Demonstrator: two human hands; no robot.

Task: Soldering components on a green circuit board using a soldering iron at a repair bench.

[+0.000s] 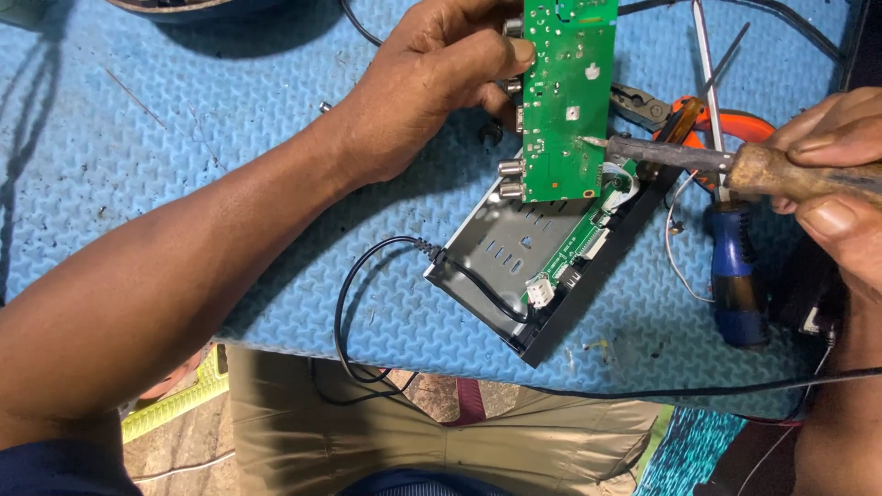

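A blue textured mat is lying under both hands and covering the whole work surface. On it, below the left hand and down-left of the right hand, a black open case is sitting at an angle, with a small board and white plug inside and a black cable looping out of its near-left corner toward the person.

The left hand is closing around the left edge of a green circuit board, thumb pressing on the face, and is holding it upright above the far end of the case. Round metal sockets are sticking out of the board's left edge, just beneath the fingers.

The right hand is gripping the worn wooden handle of a soldering iron, fingers wrapped tight. The iron is reaching leftward from that hand, and its tip is touching the lower right part of the green board's face.

Just below the right hand, a blue-handled screwdriver is lying on the mat. Behind the iron's shaft, between the two hands, orange-handled pliers are resting, partly hidden. A thin metal rod is lying beyond them, above the right hand. A thin wire is curling on the mat beside the screwdriver.
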